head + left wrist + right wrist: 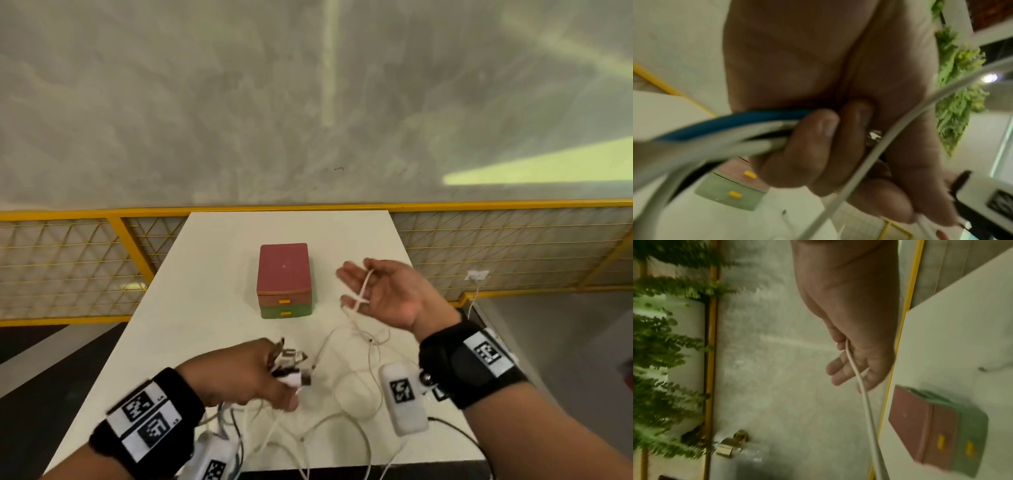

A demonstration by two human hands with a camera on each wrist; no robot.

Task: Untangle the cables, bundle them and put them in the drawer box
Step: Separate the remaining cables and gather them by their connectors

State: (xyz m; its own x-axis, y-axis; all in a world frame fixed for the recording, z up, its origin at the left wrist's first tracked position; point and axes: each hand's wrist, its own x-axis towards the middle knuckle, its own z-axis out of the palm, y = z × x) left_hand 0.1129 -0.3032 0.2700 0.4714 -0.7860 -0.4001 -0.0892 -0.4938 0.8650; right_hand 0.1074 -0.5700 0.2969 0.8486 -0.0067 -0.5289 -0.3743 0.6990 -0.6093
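On the desk (212, 274) the box (284, 279) sits with both drawers closed, cables (342, 411) sprawl loose near you, your left hand (239, 371) clutches several plug ends, your right hand (380, 291), fingers spread, carries one white cable (363, 289), so untangling has barely begun.

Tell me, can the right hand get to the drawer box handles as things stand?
Probably yes. The right hand hovers open just beside the drawer box, whose handles face the person with bare table in front. Only the white cable draped across its fingers could hinder it.
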